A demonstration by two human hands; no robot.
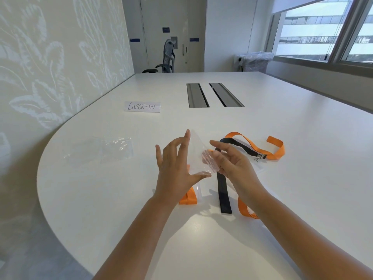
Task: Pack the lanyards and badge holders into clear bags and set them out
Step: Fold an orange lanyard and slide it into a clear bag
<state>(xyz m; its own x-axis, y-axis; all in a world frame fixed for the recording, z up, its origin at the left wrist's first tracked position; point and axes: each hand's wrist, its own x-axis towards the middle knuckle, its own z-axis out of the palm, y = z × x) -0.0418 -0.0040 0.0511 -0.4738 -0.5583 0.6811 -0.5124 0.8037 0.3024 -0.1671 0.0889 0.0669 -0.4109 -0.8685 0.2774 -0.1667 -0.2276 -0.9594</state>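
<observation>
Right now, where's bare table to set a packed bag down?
Free: between the CHECK-IN card and the hands, and right of the cable slots. Crowded: orange lanyard and black lanyard near the right hand; clear bags left.

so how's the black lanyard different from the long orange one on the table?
The black lanyard is dark; the orange lanyard is bright. The black one lies nearly straight, running toward the person; the orange one loops and waves across the table beyond and right of it. Part of the black one is hidden behind the right hand; the orange one's far stretch lies open to view. Both are flat ribbon straps, unpacked, meeting near a metal clip.
</observation>
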